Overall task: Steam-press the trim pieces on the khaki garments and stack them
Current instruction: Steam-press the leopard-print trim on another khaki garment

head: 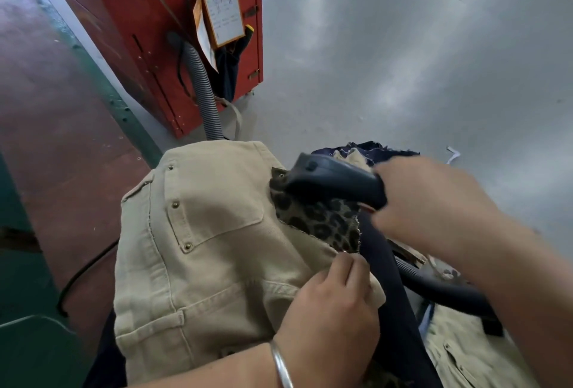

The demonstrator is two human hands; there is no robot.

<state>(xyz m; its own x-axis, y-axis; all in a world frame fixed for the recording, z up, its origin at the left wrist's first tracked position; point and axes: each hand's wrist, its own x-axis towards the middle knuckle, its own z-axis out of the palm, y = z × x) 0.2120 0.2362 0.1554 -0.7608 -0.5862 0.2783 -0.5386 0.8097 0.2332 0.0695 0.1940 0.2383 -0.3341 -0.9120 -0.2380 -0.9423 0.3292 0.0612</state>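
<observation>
A left hand (333, 304), a silver bangle (281, 366) on its wrist, pinches the edge of a khaki garment (198, 248) at the corner of its leopard-print trim (319, 217), thumb and fingers closed together on the cloth. The garment lies spread over a dark padded form, pockets and metal studs facing up. Just beyond, the right hand (431, 201), blurred, wraps its fingers around the handle of a dark steam iron (331, 181), whose nose rests on the upper part of the trim. A dark hose (434, 282) runs from the iron down toward the lower right, passing over another khaki piece (465, 353) lying there. Behind the iron sits a scrap of navy cloth (372, 149) with a frayed edge. Farther back, a grey ribbed hose (203, 93) rises from behind the garment to a red cabinet (148, 31), where an orange tag (221, 6) hangs from a cord. A grey wall (403, 46) fills the right of the scene; a reddish floor (46, 93) with a green strip lies to the left.
</observation>
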